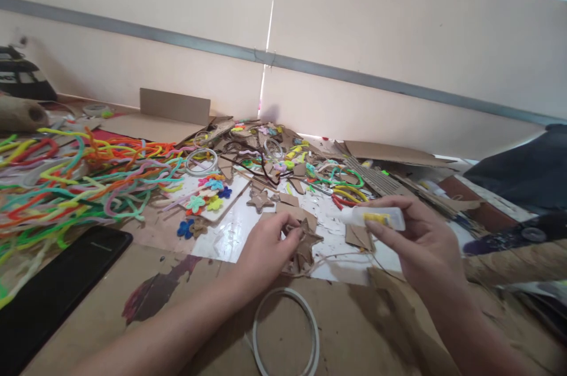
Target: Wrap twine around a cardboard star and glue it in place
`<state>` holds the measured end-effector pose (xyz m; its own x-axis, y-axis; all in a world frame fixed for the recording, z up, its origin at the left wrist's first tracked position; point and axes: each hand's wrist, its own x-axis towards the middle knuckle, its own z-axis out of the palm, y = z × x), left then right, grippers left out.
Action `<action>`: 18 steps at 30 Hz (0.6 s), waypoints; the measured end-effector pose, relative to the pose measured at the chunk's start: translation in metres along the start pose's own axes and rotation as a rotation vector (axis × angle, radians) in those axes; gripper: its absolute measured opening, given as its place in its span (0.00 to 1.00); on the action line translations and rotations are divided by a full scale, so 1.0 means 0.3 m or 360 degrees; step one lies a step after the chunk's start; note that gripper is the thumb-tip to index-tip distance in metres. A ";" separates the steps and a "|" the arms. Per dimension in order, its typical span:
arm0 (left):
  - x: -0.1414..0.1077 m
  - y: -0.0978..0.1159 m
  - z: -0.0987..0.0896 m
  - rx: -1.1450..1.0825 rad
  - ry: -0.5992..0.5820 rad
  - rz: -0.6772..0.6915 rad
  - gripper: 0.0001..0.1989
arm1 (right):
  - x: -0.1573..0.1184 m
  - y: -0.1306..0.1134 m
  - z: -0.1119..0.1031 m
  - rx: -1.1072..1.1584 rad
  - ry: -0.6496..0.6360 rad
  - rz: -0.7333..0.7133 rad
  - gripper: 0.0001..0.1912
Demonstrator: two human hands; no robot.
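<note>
My left hand [272,243] pinches a brown cardboard star [310,238] at the middle of the work surface. Beneath the star are more cardboard pieces, and a thin string trails off to the right. My right hand [423,240] holds a small translucent glue bottle [384,218] with a yellow label, tilted sideways, its white nozzle pointing left toward the star. A second cardboard star [260,199] lies behind my left hand. Small cardboard squares [358,237] rest below the bottle.
Colourful pipe cleaners [106,169] are heaped at left, beside felt flowers [212,190]. A black phone [66,293] lies front left, a tape ring [315,329] at front centre. Cardboard scraps [287,140] pile up behind. At right stand a wrapped roll [518,262] and dark cloth [522,169].
</note>
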<state>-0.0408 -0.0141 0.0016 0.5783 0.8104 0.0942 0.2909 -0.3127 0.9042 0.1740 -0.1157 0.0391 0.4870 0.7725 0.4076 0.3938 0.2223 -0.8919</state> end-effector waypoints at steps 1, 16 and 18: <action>0.002 -0.004 0.000 -0.0010 0.0001 -0.0001 0.07 | 0.021 0.008 -0.018 0.0137 0.0069 0.0002 0.15; 0.032 -0.058 -0.001 -0.0135 -0.0084 -0.0066 0.14 | 0.149 0.130 -0.291 0.0694 0.0087 0.0538 0.16; 0.035 -0.060 -0.001 -0.0153 -0.0088 -0.0073 0.15 | 0.154 0.157 -0.293 0.0530 0.0028 0.0523 0.18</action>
<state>-0.0402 0.0001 -0.0134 0.6081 0.7933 0.0313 0.2448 -0.2249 0.9431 0.2836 -0.1217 0.0333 0.5584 0.8243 0.0934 -0.0541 0.1485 -0.9874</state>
